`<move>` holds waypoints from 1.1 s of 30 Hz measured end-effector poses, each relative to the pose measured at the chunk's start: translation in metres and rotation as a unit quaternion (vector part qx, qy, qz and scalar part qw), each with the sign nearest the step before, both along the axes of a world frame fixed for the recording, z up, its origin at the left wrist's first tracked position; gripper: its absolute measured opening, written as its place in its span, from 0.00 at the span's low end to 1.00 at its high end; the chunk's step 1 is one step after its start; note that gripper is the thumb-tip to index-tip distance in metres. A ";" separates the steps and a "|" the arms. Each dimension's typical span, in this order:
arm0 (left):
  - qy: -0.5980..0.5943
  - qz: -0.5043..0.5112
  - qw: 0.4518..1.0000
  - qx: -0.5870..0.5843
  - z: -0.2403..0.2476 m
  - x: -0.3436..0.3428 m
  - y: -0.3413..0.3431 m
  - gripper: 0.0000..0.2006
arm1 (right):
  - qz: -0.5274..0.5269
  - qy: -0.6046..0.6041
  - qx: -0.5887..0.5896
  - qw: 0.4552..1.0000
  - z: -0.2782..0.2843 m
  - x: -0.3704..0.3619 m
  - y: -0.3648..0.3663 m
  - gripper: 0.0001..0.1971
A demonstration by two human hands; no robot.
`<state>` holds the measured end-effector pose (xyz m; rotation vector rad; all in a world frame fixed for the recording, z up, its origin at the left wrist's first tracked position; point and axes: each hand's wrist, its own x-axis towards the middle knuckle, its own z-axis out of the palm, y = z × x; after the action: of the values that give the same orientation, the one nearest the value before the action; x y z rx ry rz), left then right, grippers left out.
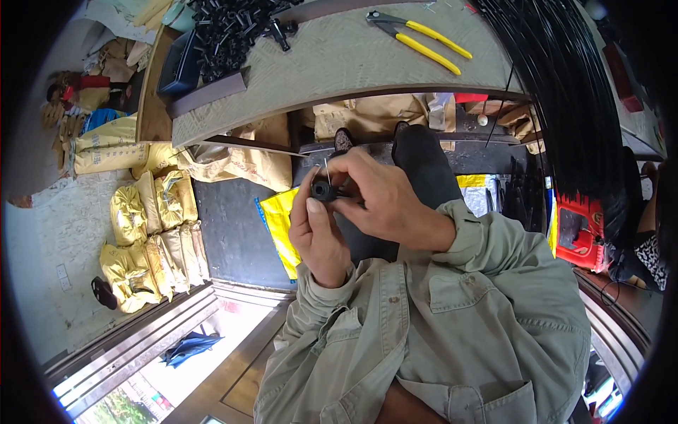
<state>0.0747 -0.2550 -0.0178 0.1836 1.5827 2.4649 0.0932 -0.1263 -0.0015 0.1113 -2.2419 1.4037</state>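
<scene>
Left fingers [302,212] and right fingers [354,168] closed around a black fitting [323,189], grey worktop [325,63] ahead, sacks [128,215] leftward

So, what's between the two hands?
In the head view, a small black part with a round opening; a thin shiny pin shows just above it.

It's a workshop — bench [304,71], cutters [428,54], heaped black parts [226,35].

Holds a small black part [323,189] in the left hand [321,244], with the right hand [383,194] curled close beside it.
Faces a surface [332,60] bearing yellow-handled pliers [427,54] and a heap of black parts [227,32].
</scene>
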 end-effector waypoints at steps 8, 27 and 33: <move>0.154 -0.011 0.982 -0.107 0.022 0.000 -0.011 0.21 | 0.000 0.155 0.042 0.987 -0.016 0.010 -0.003 0.21; 0.332 -0.083 0.929 -0.138 0.021 -0.023 -0.024 0.15 | 0.169 0.120 -0.071 0.976 -0.043 -0.007 0.008 0.15; 0.276 -0.126 0.945 -0.123 0.022 -0.018 -0.022 0.18 | 0.141 0.141 -0.057 0.978 -0.029 -0.002 0.009 0.15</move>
<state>0.0567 -0.2772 0.0038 1.0404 1.9047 2.0958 0.0912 -0.1168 -0.0305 0.5730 -1.9629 1.5478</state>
